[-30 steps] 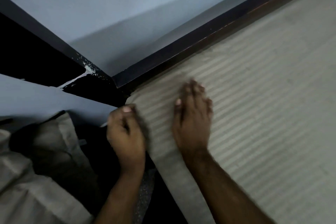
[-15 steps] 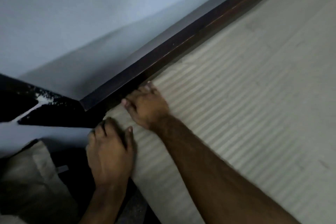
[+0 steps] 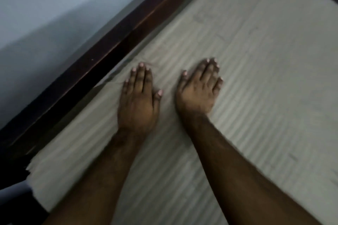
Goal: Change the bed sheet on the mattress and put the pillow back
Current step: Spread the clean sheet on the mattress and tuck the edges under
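Observation:
A beige striped bed sheet (image 3: 256, 78) covers the mattress and fills most of the head view. My left hand (image 3: 139, 100) lies flat on it, palm down with straight fingers, close to the sheet's edge along the bed frame. My right hand (image 3: 199, 89) lies flat on the sheet just to the right of the left one, fingers straight and together. Neither hand holds anything. A few small wrinkles show in the sheet just beyond my left fingertips. No pillow is in view.
A dark wooden bed frame rail (image 3: 102, 56) runs diagonally along the sheet's left edge. Behind it rises a pale blue-grey wall (image 3: 45, 14). The mattress corner (image 3: 31, 168) sits at the lower left, with dark space beside it.
Both hands left the mattress corner and moved onto the sheet's top, farther along the rail. The left hand, earlier curled at the corner, now lies flat. The view shifted right along the bed.

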Demonstrator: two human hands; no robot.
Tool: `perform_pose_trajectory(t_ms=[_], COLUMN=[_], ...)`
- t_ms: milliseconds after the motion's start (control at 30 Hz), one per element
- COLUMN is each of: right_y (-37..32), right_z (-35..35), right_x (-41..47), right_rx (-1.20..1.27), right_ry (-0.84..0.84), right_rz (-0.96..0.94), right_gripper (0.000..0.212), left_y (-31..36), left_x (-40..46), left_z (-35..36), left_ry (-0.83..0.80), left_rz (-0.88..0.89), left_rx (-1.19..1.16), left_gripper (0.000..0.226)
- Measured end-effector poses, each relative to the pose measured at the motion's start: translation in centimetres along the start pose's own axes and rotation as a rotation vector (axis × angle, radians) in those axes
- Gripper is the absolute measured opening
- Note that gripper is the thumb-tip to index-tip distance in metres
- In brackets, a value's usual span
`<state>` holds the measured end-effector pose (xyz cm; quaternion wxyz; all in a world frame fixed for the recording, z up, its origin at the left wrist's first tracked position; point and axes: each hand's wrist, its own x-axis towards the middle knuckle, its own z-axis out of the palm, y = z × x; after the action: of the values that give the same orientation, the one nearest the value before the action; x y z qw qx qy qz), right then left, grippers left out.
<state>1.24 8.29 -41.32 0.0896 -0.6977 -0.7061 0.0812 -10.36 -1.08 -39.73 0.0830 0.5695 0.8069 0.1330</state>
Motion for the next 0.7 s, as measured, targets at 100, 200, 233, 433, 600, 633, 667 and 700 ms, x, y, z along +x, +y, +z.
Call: perform_pose_trajectory(t_ms=[100, 200, 233, 433, 600, 633, 667, 700], right_y=[-3.5, -5.9, -6.1, 1.5, 6.5, 6.0, 5.1, 3.9], right_z=[0.3, -0.4, -0.9, -3.6, -2.3, -1.7, -1.0, -0.6], right_x=[1.1, 3.1, 4.1, 11.2, 18.8, 20.0, 21.0, 21.9], right_rx=[0.000, 0.114, 0.188, 0.325, 0.060, 0.048, 0.033, 0.027], right_ry=[-0.049, -0.239, -0.312, 0.147, 0.075, 0.048, 0.034, 0.025], right_rz=[-0.217, -0.647, -0.796, -0.503, 0.344, 0.391, 0.398, 0.365], right_gripper=[0.070, 0.060, 0.058, 0.043, 0.071, 0.073, 0.074, 0.075], left_y=[-0.1, -0.6, -0.5, 3.7, 7.0, 7.5, 7.9, 8.1], left_x=[3.0, 3.7, 3.6, 8.2, 16.4, 17.8, 19.2, 20.2], left_z=[0.4, -0.1, -0.5, -0.5, 3.3, 3.6, 4.0, 4.1], left_ry=[0.040, 0.173, 0.212, 0.104, 0.006, 0.013, 0.013, 0.004], left_rz=[0.070, 0.106, 0.100, 0.212, 0.288, 0.265, 0.252, 0.241], left_rx=[-0.046, -0.274, -0.318, -0.223, 0.071, 0.074, 0.075, 0.090], left_gripper=[0.058, 0.053, 0.053, 0.055, 0.068, 0.070, 0.071, 0.072])
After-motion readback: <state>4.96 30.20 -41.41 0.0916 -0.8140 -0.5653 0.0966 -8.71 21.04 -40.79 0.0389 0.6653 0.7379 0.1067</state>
